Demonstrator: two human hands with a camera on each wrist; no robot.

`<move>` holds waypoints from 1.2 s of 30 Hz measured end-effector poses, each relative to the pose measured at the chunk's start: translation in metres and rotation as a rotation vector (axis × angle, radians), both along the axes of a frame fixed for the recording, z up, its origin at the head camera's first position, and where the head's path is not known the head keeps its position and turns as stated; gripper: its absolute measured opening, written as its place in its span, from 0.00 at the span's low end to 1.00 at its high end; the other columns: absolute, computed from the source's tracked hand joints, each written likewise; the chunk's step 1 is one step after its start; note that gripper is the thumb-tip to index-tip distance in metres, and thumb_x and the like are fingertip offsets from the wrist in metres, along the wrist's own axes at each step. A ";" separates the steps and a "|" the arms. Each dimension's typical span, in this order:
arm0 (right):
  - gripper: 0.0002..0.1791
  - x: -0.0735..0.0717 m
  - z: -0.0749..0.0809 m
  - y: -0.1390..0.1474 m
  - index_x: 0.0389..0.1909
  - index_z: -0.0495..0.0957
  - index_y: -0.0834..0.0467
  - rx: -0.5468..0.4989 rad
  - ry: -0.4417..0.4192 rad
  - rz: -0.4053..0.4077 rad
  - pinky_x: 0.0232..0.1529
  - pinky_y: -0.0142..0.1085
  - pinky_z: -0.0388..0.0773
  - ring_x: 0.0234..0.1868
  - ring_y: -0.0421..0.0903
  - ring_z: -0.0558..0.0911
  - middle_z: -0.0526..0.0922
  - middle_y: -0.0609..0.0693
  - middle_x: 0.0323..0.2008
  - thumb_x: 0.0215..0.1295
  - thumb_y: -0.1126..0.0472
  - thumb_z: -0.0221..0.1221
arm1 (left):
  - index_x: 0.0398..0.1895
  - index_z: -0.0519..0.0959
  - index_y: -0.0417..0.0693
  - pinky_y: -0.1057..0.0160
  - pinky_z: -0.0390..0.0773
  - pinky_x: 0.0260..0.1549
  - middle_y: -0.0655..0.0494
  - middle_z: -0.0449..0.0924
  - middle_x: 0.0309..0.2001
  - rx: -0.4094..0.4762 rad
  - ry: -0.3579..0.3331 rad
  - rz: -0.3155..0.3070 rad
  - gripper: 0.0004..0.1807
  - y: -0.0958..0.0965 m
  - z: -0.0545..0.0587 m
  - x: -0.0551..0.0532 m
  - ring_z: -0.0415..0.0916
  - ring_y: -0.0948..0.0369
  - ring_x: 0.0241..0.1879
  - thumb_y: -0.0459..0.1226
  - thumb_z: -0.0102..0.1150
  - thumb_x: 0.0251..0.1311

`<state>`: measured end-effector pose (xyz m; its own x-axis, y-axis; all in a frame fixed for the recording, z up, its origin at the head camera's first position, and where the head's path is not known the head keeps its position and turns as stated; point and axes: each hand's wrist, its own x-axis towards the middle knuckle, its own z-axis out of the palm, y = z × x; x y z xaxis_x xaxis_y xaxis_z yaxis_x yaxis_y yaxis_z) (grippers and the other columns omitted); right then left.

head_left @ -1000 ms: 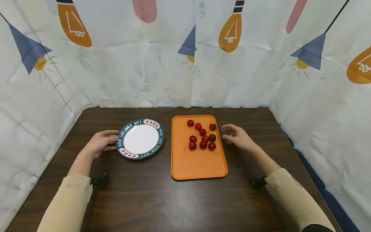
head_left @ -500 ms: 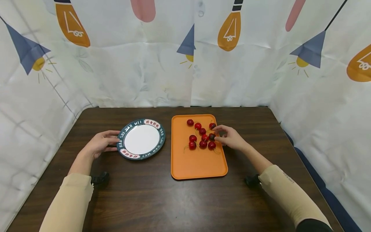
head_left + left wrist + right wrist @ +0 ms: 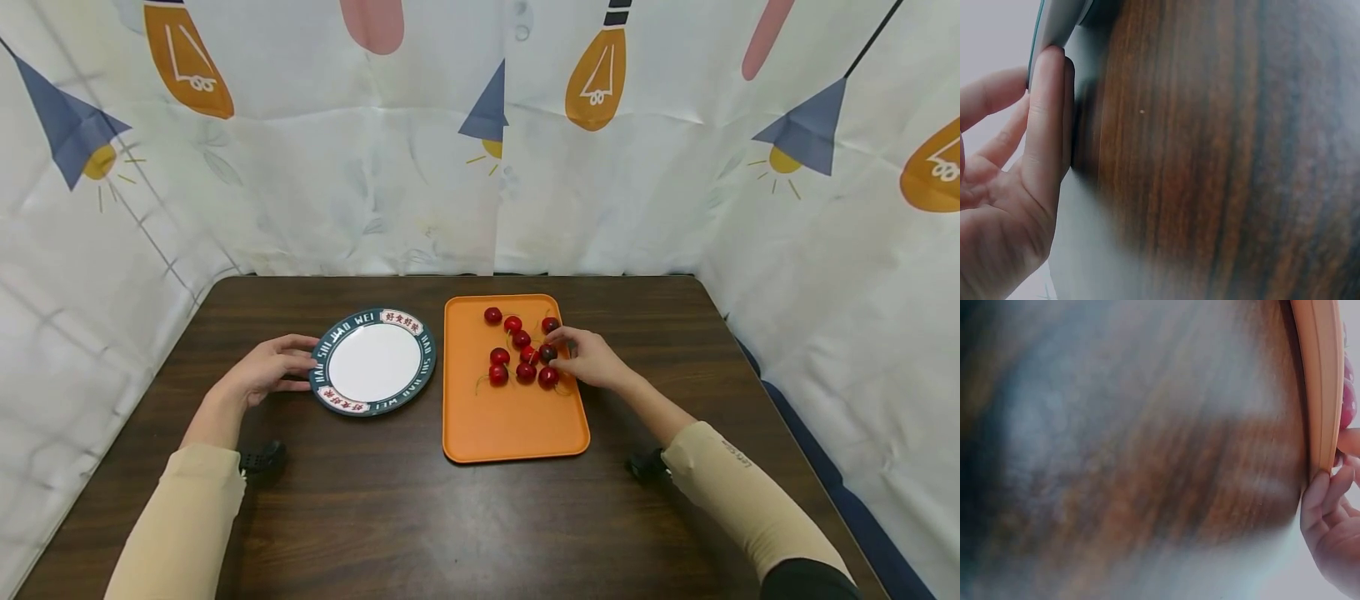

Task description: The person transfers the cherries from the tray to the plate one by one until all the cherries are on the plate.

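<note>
Brown table [image 3: 465, 533]; cherry [image 3: 547, 353] (dark), between right hand's [image 3: 595, 358] fingers [image 3: 562, 333]

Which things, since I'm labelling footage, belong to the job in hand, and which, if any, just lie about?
Apparently in the job:
plate, touched by the left hand
cherries, right hand at one
orange tray

Setting only:
table
printed curtain

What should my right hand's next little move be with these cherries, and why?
Probably close your right hand gently on the nearer dark cherry. Its finger and thumb appear to be on either side of that one, though I can't tell whether they already grip it. Your left hand is already touching the plate, so it can likely wait.
</note>
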<state>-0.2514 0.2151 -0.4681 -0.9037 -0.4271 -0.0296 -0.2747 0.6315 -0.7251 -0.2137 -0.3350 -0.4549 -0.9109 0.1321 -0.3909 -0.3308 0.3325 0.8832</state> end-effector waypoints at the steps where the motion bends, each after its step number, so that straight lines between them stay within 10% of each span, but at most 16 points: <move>1: 0.20 0.000 -0.001 -0.001 0.57 0.80 0.56 0.009 0.004 -0.002 0.24 0.38 0.70 0.20 0.47 0.68 0.82 0.54 0.51 0.65 0.62 0.68 | 0.77 0.56 0.34 0.54 0.86 0.46 0.39 0.75 0.57 0.002 -0.002 0.000 0.34 0.000 0.000 0.000 0.82 0.59 0.44 0.34 0.57 0.74; 36: 0.17 -0.002 0.012 -0.006 0.54 0.79 0.57 -0.119 0.008 -0.035 0.20 0.35 0.67 0.18 0.45 0.65 0.80 0.55 0.51 0.66 0.61 0.67 | 0.76 0.56 0.35 0.53 0.85 0.48 0.42 0.77 0.53 0.054 -0.045 -0.084 0.36 -0.001 0.002 0.000 0.82 0.55 0.44 0.33 0.60 0.71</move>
<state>-0.2531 0.2090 -0.4560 -0.9181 -0.3954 0.0269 -0.2603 0.5504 -0.7933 -0.2137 -0.3362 -0.4527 -0.8773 0.2293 -0.4216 -0.3437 0.3130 0.8854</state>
